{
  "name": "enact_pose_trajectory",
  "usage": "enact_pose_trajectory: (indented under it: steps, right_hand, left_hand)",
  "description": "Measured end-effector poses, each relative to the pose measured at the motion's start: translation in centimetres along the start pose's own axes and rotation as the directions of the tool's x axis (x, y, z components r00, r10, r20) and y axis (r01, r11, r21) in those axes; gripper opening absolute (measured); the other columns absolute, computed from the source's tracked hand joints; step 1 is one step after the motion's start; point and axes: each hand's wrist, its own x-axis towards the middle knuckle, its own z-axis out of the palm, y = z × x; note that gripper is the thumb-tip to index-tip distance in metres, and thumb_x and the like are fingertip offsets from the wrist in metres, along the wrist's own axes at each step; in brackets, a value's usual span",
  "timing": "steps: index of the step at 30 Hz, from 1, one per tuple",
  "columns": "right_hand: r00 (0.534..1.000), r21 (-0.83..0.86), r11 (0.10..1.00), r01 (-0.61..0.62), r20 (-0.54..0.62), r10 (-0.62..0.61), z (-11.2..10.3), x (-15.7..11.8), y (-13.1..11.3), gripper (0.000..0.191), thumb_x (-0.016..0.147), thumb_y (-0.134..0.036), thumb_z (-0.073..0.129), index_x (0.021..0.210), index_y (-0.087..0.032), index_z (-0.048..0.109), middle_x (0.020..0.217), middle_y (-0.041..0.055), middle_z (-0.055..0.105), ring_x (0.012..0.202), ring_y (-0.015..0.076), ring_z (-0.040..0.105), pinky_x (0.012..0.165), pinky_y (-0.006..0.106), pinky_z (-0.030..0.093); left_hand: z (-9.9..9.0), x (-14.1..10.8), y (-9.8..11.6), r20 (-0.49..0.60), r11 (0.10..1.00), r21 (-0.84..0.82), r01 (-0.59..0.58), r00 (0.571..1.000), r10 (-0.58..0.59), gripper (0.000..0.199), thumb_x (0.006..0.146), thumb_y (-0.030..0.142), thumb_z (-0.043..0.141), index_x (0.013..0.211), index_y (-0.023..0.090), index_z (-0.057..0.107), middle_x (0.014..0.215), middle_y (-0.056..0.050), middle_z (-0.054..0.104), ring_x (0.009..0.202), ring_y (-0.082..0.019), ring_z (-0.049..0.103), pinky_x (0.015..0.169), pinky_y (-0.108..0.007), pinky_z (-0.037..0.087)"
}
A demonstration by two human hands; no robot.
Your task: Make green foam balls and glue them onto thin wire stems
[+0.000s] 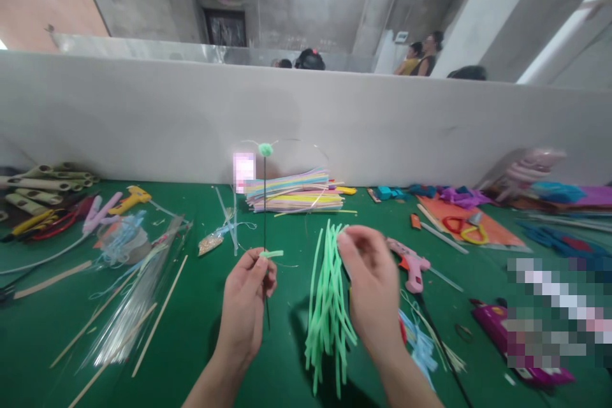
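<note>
My left hand (246,296) is closed, pinching a thin dark stem (265,204) that stands nearly upright. At the stem's top sits a fuzzy green pompom (266,150), with fine wires curving out around it. A short green pipe cleaner piece (273,254) sticks out sideways from the left fingertips. To the right, my right hand (370,274) is closed at the upper end of a bunch of green pipe cleaners (329,312), which hang down below it. Some of the right fingers are hidden behind the hand.
Colourful pipe cleaners (296,191) lie by the white partition (306,121). A pink glue gun (412,266) and scissors (466,229) are to the right. At left are a yellow glue gun (131,199), clear plastic sleeves (131,312), wooden sticks (160,315) and bamboo pieces (48,186).
</note>
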Motion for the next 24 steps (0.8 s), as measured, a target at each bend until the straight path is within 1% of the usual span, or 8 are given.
enact_pose_trajectory:
  steps: [1,2,4,8,12,17,21,24]
  right_hand:
    - [0.988,0.007,0.998,-0.054,0.146,0.053,0.2,0.9,0.7,0.027,0.089,-0.047,0.064,0.094,-0.02,0.067,0.086,0.0039,0.059,0.074,0.0175,0.051,0.067,0.032,0.042]
    - [0.954,0.006,0.995,-0.102,0.282,0.096,0.5,1.7,1.2,0.031,0.083,-0.05,0.071,0.085,-0.019,0.07,0.078,0.0031,0.061,0.068,0.0162,0.05,0.062,0.03,0.041]
    - [0.86,0.0,0.987,-0.163,0.49,0.142,1.3,2.9,1.7,0.039,0.074,-0.056,0.077,0.075,-0.017,0.072,0.066,0.0011,0.061,0.058,0.0135,0.046,0.055,0.028,0.037]
    - [0.692,-0.009,0.979,-0.202,0.707,0.15,1.8,4.2,1.2,0.041,0.07,-0.058,0.079,0.075,-0.017,0.075,0.062,-0.0009,0.061,0.057,0.0118,0.047,0.056,0.026,0.039]
    - [0.596,-0.042,0.989,-0.14,0.794,0.118,0.9,5.6,0.9,0.027,0.074,-0.044,0.079,0.08,-0.019,0.077,0.07,-0.0002,0.066,0.062,0.0121,0.048,0.06,0.026,0.039]
    - [0.54,-0.055,0.998,-0.039,0.839,0.067,0.7,6.8,0.6,0.008,0.074,-0.027,0.077,0.076,-0.02,0.076,0.07,-0.0016,0.065,0.068,0.0132,0.05,0.066,0.028,0.038]
    - [0.511,-0.011,0.999,-0.043,0.859,0.031,1.0,6.8,0.6,0.016,0.078,-0.035,0.075,0.076,-0.019,0.073,0.073,-0.0016,0.063,0.068,0.0131,0.051,0.065,0.027,0.038]
    - [0.507,0.034,0.998,-0.055,0.862,-0.001,1.2,6.3,0.9,0.021,0.078,-0.04,0.075,0.077,-0.019,0.071,0.074,-0.0018,0.061,0.068,0.0128,0.05,0.064,0.027,0.038]
  left_hand:
    - [0.1,-0.1,-0.1,0.004,1.0,0.006,0.006,1.0,-0.006,0.036,0.076,0.044,0.08,0.09,0.017,0.061,0.07,0.002,0.056,0.062,-0.009,0.047,0.051,-0.018,0.037]
    - [0.2,-0.2,-0.2,0.007,1.0,0.016,0.01,1.0,-0.01,0.036,0.076,0.044,0.081,0.09,0.017,0.061,0.069,0.002,0.056,0.061,-0.009,0.046,0.051,-0.018,0.036]
    - [0.3,-0.5,-0.4,0.012,0.999,0.044,0.02,1.0,-0.021,0.037,0.077,0.046,0.08,0.09,0.017,0.062,0.066,0.003,0.053,0.058,-0.008,0.043,0.049,-0.017,0.034]
    - [0.1,-0.6,-0.7,0.024,0.995,0.094,0.03,0.999,-0.032,0.039,0.078,0.05,0.078,0.088,0.016,0.063,0.062,0.005,0.048,0.055,-0.006,0.038,0.046,-0.015,0.03]
    - [-0.1,-0.4,-0.6,0.037,0.992,0.12,0.028,0.999,-0.033,0.039,0.079,0.05,0.078,0.089,0.016,0.063,0.059,0.006,0.049,0.051,-0.005,0.034,0.045,-0.014,0.025]
    - [-0.1,-0.4,-0.4,0.073,0.991,0.124,0.053,0.995,-0.063,0.036,0.078,0.046,0.08,0.083,0.015,0.063,0.055,0.005,0.051,0.049,-0.004,0.035,0.043,-0.014,0.023]
    - [-0.3,-0.3,0.0,0.117,0.993,0.076,0.091,0.988,-0.1,0.037,0.077,0.045,0.081,0.075,0.015,0.06,0.05,0.006,0.049,0.045,-0.003,0.028,0.041,-0.013,0.018]
    - [-0.6,0.0,0.4,0.178,0.986,0.028,0.164,0.97,-0.166,0.035,0.077,0.043,0.082,0.075,0.015,0.06,0.051,0.005,0.051,0.045,-0.003,0.031,0.041,-0.013,0.018]
